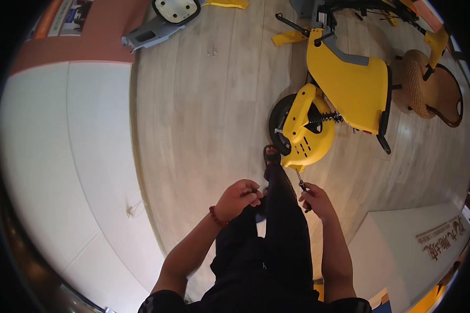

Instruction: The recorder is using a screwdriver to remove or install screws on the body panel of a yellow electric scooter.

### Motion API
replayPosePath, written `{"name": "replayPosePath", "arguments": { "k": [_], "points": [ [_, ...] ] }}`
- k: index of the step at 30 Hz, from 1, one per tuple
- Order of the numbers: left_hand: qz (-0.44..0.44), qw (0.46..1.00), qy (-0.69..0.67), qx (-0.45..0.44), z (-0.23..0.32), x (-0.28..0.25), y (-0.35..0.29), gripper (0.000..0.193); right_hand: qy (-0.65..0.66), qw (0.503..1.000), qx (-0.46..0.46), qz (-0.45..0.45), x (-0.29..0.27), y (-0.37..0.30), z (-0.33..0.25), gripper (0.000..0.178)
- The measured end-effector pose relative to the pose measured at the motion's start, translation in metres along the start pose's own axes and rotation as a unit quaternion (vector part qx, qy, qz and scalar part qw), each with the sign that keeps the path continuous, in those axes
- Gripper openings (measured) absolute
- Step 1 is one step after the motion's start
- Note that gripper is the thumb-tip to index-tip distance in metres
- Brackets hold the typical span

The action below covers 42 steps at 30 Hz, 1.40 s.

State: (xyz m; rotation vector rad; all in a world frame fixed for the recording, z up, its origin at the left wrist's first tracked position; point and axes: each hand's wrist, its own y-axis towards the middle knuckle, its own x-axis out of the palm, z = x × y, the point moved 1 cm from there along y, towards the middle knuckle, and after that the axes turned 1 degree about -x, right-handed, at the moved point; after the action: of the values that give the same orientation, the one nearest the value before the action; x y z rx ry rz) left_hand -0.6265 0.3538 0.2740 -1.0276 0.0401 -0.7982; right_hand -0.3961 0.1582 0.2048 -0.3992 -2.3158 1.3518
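My right hand [317, 201] is wrapped round the dark handle of a screwdriver [301, 182]. Its thin metal shaft points away from me, toward the yellow rear fender [318, 148] of a scooter; I cannot tell whether the tip touches it. My left hand [237, 199] is closed in a pinch in front of my legs. A small dark thing shows at its fingertips, too small to name. Beyond my hands stands the yellow scooter [344, 86], partly stripped, with a black rear wheel [281, 117] and a coil shock absorber [326, 119]. My sandalled foot rests beside the wheel.
A wicker chair [418, 86] stands right of the scooter. At the far left lies a grey part with a padded lid [176, 9]. Small screws [212, 51] and yellow panels [290, 37] are on the wood floor. White cabinets [99, 156] line the left; a white box [397, 245] sits right.
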Motion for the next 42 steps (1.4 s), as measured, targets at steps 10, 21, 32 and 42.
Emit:
{"name": "replayPosePath", "arguments": {
  "k": [10,21,32,42],
  "points": [
    [-0.013,0.998,-0.001,-0.068,0.094,-0.126,0.067,0.02,0.195,0.951,-0.001,0.239,0.054,0.028,0.007,0.032],
    [-0.136,0.972,0.042,-0.188,0.181,-0.173,0.18,0.023,0.515,0.794,-0.005,0.323,0.238,0.062,0.069,0.034],
    [-0.248,0.927,0.214,-0.183,0.173,-0.104,0.284,0.031,0.504,0.745,-0.083,0.429,0.207,0.09,0.076,0.036],
    [-0.337,0.695,0.635,0.018,0.088,-0.146,0.474,0.015,0.378,0.691,-0.082,0.611,0.169,0.2,0.058,0.025]
  ]
}}
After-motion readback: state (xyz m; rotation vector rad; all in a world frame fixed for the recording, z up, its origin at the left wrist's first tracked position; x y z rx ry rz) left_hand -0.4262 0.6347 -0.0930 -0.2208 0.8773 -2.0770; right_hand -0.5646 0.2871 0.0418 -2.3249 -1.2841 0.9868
